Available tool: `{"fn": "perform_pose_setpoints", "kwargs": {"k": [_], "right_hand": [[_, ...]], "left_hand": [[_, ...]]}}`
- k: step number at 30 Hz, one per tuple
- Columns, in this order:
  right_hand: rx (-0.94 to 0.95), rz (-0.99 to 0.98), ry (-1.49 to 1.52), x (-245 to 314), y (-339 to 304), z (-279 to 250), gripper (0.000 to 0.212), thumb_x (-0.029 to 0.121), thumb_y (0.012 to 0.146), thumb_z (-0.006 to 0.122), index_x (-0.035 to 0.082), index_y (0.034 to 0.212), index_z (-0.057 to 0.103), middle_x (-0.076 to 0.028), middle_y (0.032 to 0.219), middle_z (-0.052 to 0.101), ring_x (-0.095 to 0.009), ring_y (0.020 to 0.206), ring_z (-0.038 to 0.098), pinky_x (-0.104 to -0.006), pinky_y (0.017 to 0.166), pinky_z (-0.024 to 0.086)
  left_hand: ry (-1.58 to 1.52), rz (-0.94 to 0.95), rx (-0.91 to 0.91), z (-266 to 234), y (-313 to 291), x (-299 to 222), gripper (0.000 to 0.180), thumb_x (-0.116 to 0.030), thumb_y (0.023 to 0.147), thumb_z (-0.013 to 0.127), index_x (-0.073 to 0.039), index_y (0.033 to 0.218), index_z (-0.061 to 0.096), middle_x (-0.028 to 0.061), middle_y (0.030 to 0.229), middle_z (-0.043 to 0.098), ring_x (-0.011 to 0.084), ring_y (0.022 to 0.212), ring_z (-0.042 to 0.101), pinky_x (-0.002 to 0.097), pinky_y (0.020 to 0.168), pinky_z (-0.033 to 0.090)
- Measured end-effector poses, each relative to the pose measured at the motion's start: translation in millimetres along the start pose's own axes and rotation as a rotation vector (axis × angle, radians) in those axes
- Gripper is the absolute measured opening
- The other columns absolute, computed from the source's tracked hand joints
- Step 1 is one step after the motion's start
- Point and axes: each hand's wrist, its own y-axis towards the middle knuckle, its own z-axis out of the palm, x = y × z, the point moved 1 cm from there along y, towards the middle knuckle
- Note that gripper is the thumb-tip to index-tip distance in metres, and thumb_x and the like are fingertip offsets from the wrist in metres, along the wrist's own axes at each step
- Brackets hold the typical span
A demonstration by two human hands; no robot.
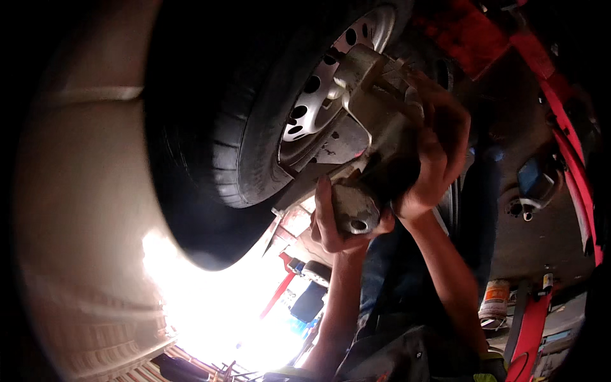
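Observation:
A bulky grey cast-metal car part [388, 124], shaped somewhat like a brake caliper, is held up in front of me between both hands. My left hand [328, 223] closes around its lower rounded end, which has a round hole; the thumb lies along the side. Higher up, my right hand [442, 143] wraps its curled fingers around the right side. Shadow hides part of that grip. Just behind the part is a car wheel with a black tyre [232, 149] and a silver rim [309, 102] pierced by round holes.
Red metal beams [560, 95] run along the upper right, and another red beam [531, 331] stands at lower right beside a white bucket [495, 302] with an orange label. Strong light washes out the lower left. A pale curved panel [89, 191] fills the left side.

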Motion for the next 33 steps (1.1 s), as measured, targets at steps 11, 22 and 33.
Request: {"fn": "perform_pose_setpoints", "kwargs": {"k": [11,22,33], "right_hand": [[0.008,-0.07,-0.249,4,-66,-44,0.056,0.038,0.091,0.028,-0.001,0.131,0.034,-0.018,0.132,0.039,-0.03,0.126,0.033,-0.0423,0.105,0.023],[0.083,0.076,0.071,3,-18,-32,0.035,0.018,0.089,0.034,0.0,0.113,0.051,-0.017,0.121,0.049,-0.028,0.121,0.038,-0.0383,0.1,0.03],[-0.088,0.159,0.171,19,-2,9,0.024,-0.001,0.077,0.04,-0.003,0.095,0.056,-0.015,0.105,0.056,-0.022,0.105,0.051,-0.0314,0.089,0.039]], "left_hand": [[-0.37,0.074,-0.011,0,-6,11,0.071,-0.044,0.082,0.048,0.015,0.12,0.04,0.0265,0.118,0.048,0.0338,0.103,0.053,0.0383,0.087,0.045],[-0.088,0.02,-0.131,11,6,-5,0.052,-0.027,0.091,0.025,0.016,0.105,0.052,0.0258,0.093,0.06,0.0301,0.073,0.064,0.0316,0.059,0.055],[-0.268,-0.274,-0.001,3,17,-20,0.05,-0.029,0.089,0.037,0.014,0.113,0.045,0.0262,0.104,0.053,0.0326,0.09,0.058,0.0362,0.073,0.05]]}}
